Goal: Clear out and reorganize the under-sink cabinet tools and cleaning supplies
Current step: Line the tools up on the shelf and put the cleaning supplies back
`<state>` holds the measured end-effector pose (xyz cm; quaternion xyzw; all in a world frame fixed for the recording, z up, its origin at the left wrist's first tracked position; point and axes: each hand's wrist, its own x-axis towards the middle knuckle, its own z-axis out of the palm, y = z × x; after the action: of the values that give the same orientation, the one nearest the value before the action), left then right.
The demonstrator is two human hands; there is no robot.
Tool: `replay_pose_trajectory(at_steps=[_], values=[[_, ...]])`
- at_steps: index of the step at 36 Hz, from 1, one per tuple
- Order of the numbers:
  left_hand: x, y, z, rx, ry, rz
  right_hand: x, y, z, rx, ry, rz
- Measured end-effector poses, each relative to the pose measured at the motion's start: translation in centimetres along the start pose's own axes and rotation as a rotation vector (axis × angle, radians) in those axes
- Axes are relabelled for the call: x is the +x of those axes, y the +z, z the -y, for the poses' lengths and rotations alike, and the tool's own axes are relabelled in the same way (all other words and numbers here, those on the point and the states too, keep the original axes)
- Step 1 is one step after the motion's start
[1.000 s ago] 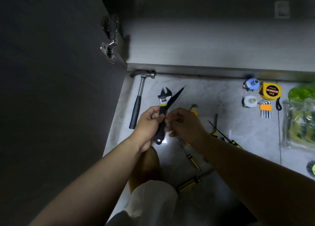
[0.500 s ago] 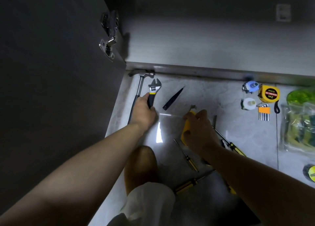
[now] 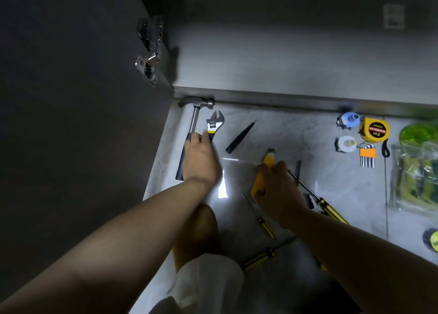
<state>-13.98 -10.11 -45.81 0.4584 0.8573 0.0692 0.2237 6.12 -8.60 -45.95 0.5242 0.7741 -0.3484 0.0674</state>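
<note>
Floor tiles (image 3: 308, 145) were dimly lit; the wrench (image 3: 214, 125) was gripped by the left hand (image 3: 200, 158), the utility knife (image 3: 269, 159) by the right hand (image 3: 279, 190), whose fingers might be cut by its blade.

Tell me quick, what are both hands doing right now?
Left hand: holding the adjustable wrench by its handle.
Right hand: gripping the yellow utility knife.
</note>
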Motion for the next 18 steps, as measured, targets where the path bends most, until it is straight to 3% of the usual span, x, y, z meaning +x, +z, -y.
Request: replay_pose_trajectory(at_steps=[8,18], values=[[-1.1,0.1,0.6,0.208,-0.044,-0.002,0.2,0.6,-0.6,0.039,-0.007,-0.013],[-0.5,0.3,1.2,0.267,0.031,-0.023,0.4,0.7,-1.1,0.037,-0.015,-0.004]])
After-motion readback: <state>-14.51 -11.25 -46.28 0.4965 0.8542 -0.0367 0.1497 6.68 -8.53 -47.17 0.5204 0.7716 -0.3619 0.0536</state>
